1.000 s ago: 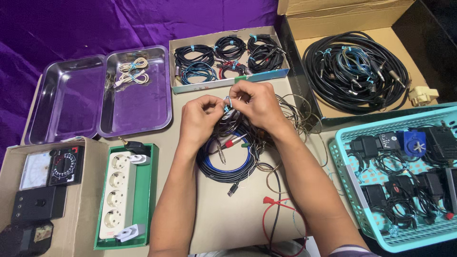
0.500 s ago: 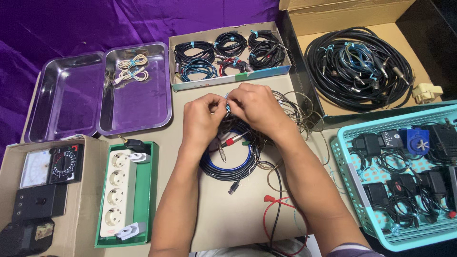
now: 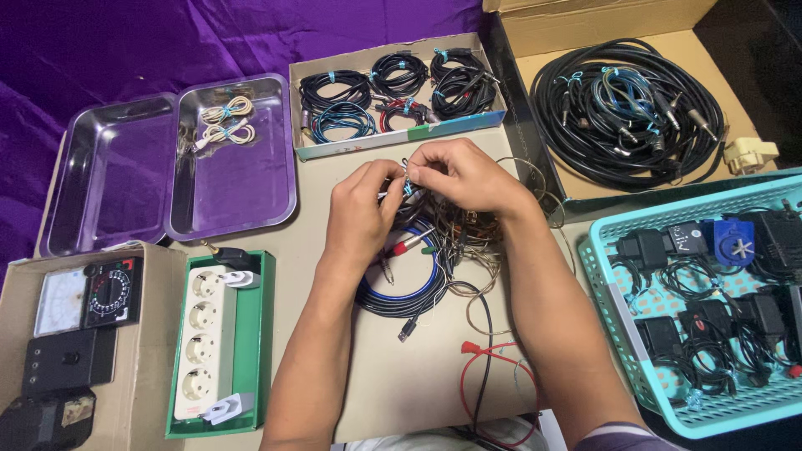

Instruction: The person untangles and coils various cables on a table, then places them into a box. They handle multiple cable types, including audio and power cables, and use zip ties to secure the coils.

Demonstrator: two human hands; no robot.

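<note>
Fingers of the left hand (image 3: 361, 209) and right hand (image 3: 461, 175) pinch together on a small blue tie (image 3: 408, 189); coiled cable bundle (image 3: 418, 271) beneath.

Bright, even overhead light; soft glare on the two shiny steel trays (image 3: 109, 179). Sharp focus throughout, with dim shadow at the top right corner.

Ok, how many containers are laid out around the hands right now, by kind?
Steel trays: 2
Cardboard boxes, one with tied cable coils, one with big black cables, one with a meter: 3
Teal plastic basket: 1
Green tray with the power strip: 1
Total: 7
</note>
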